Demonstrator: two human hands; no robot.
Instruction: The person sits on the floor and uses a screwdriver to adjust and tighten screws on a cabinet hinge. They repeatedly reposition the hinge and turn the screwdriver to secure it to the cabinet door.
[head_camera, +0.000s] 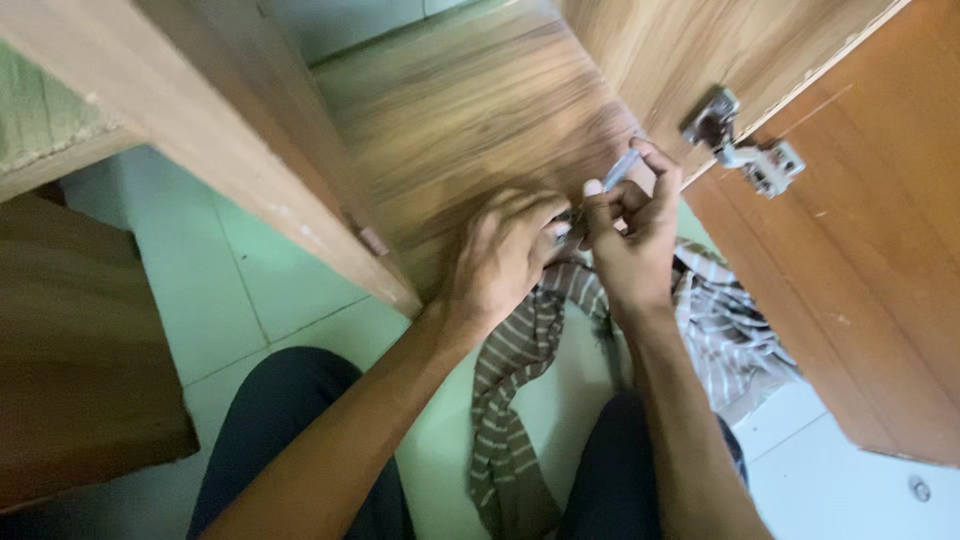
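Pale green tile floor, wood cabinet standing open over it; I'm looking down from the head cam at a wood-grain bottom panel inside.

One thin pale pen-like tool, tilted, tip down toward the panel's front edge, upper end poking out near the right-hand side wall. My right hand is closed around it, fingers curled tight, thumb on top. My left hand sits just beside, touching the right at the fingertips, fingers bent narrow over something small at the panel's front edge; can't tell what, it's hidden & blurred. Both hands are over the front edge of the panel, nearer its right corner.

One striped brown-white cloth hangs below the hands and trails down across the floor between my 2 knees in dark trousers; more of it is bunched to the right under the door.

One metal hinge on the open cabinet door, upper right, well apart from the hands. One upright wood divider on the left, its lower edge near my left wrist. One dark wood board far left.

Open room: bare panel behind the hands, bare tile left of the left forearm. Right side tight, door & side wall close.
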